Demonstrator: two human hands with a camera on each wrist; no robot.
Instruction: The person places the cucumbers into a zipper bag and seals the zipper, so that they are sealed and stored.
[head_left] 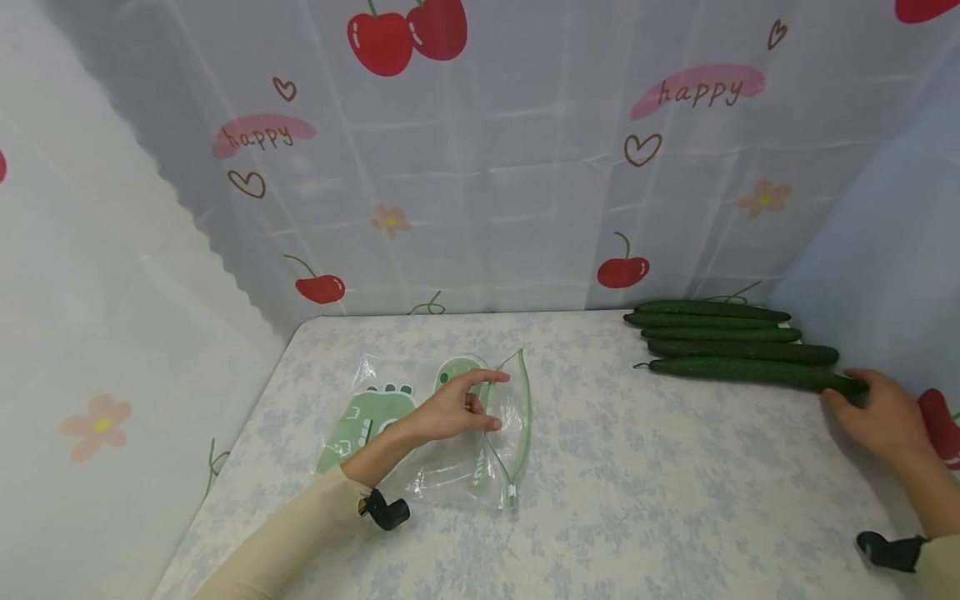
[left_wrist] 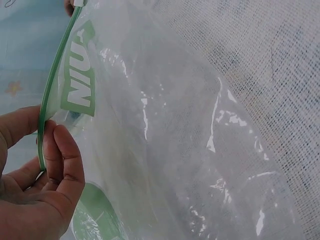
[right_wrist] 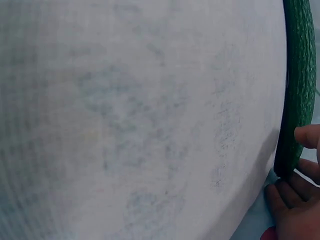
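A clear zip bag with green dinosaur print lies on the table, its green-edged mouth parted on the right side. My left hand is at that mouth, thumb and forefinger apart. In the left wrist view, the fingers of my left hand hold the bag's green rim between them. Far right, my right hand grips the end of the nearest cucumber. The right wrist view has the thumb of my right hand on one side of this cucumber and fingers by its tip.
Behind the held cucumber, several more cucumbers lie side by side at the table's back right. A patterned cloth covers the table. White curtains with cherry prints hang behind it and at both sides.
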